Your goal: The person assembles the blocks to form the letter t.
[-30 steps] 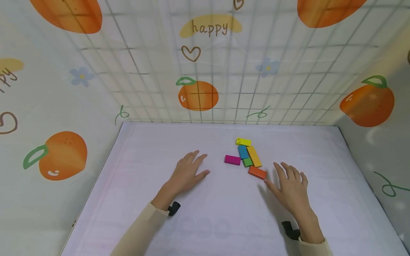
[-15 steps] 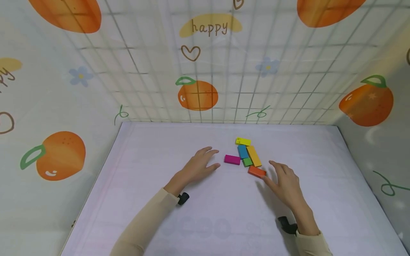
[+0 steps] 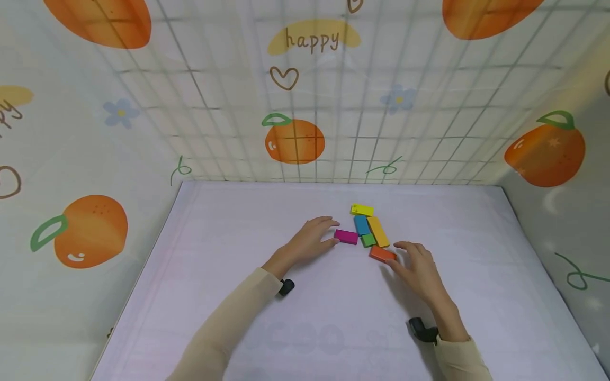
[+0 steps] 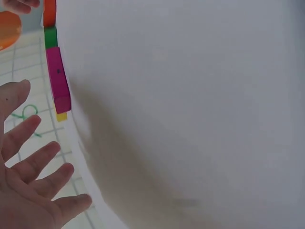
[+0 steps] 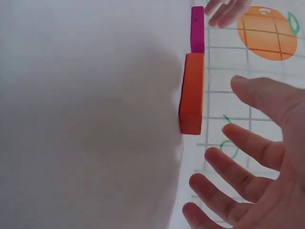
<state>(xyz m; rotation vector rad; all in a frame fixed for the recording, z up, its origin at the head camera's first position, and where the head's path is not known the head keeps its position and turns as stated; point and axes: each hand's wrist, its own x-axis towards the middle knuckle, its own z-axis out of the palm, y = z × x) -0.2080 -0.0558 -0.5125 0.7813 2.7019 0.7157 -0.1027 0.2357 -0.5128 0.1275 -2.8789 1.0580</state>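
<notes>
Several coloured blocks lie in a loose cluster on the white table. My left hand point(image 3: 311, 240), fingers apart, is at the left end of the magenta block point(image 3: 346, 237). My right hand point(image 3: 419, 269) hovers beside the orange-red block point(image 3: 383, 254), its thumb overlapping that block's right end in the head view. A gap shows between thumb and fingers of the right hand in the right wrist view, with nothing held there. Between the two hands lie a green block point(image 3: 368, 240), a blue block point(image 3: 361, 225) and a long amber block point(image 3: 378, 231). A yellow block point(image 3: 362, 210) sits farthest back.
A white tabletop point(image 3: 229, 222) spreads around the cluster. Behind it rises a curtain point(image 3: 229, 106) printed with oranges, flowers and a grid, and printed sheets also stand at both sides. Black wrist cameras point(image 3: 423, 330) hang under both wrists.
My left hand has moved right and slightly away from me, up to the magenta block. The right hand has shifted a little left toward the orange-red block. The blocks have stayed put.
</notes>
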